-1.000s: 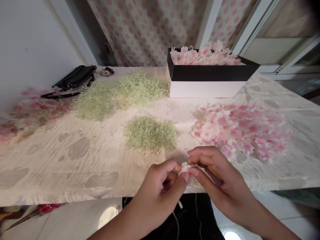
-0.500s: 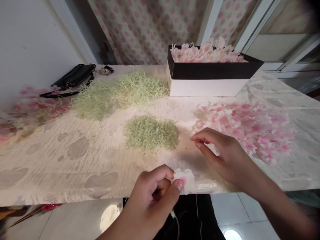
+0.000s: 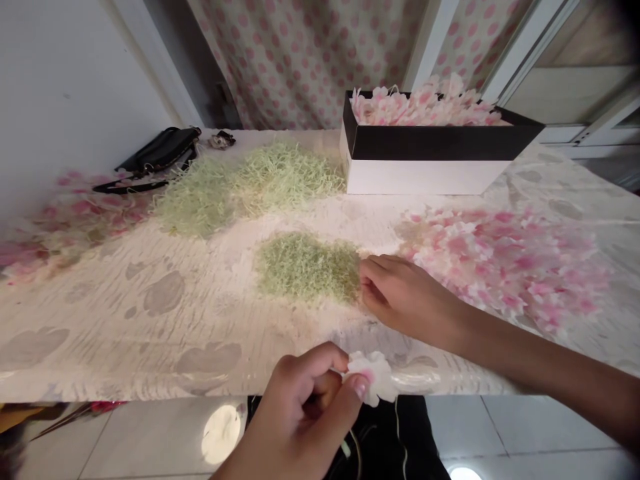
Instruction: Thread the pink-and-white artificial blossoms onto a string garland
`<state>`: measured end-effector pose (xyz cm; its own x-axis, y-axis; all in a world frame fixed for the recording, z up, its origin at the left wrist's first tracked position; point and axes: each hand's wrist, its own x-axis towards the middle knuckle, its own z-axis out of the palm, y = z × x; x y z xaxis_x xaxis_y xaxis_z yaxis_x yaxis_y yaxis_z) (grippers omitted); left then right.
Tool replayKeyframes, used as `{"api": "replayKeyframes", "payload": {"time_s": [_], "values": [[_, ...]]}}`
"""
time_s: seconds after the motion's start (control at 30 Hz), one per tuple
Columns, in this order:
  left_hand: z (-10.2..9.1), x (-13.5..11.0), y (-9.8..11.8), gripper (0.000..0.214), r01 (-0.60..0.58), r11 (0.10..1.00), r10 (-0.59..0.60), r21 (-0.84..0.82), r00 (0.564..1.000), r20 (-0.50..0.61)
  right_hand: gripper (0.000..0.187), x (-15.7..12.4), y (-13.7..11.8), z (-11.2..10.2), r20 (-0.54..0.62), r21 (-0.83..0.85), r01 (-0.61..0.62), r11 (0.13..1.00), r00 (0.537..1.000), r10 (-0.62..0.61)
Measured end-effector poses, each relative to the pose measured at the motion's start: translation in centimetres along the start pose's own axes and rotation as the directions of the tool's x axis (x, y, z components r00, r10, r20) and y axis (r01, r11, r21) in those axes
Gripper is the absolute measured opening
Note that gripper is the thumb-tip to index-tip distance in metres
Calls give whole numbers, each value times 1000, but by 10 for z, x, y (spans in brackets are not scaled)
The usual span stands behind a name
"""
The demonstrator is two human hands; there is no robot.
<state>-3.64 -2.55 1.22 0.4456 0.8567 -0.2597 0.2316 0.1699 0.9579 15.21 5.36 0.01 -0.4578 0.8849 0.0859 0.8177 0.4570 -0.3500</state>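
Black handbag [image 3: 161,151] by white wall [image 3: 70,80]

patterned tablecloth [image 3: 105,320] — green shreds [image 3: 307,267], pink petals [image 3: 505,267], a black-and-white box [image 3: 430,170]

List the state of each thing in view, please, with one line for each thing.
left hand: pinching a white flower at the table edge
right hand: fingertips at the edge of the green shreds, grip unclear
black-and-white box: no lid visible, full of pink petals
black bag: lying on the table

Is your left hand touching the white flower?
Touching: the head view shows the left hand pinching the white flower between its thumb and fingers.
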Motion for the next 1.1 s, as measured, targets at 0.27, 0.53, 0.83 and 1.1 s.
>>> {"api": "replayKeyframes", "payload": {"time_s": [0.27,0.53,0.83,1.1], "values": [[0,3,2,33,-7,1000,7,-16,1000,3,16,-11,7,-9,27,395,-86,915,996,83],[2,4,13,32,-19,1000,20,23,997,-78,12,-19,11,-17,184,688,-201,697,978,100],[-2,7,11,32,-41,996,47,82,996,-73,9,-28,7,-19,174,771,-235,592,972,160],[-2,11,7,32,-138,981,152,136,984,-92,8,-44,-1,-27,33,752,-134,645,985,167]]}}
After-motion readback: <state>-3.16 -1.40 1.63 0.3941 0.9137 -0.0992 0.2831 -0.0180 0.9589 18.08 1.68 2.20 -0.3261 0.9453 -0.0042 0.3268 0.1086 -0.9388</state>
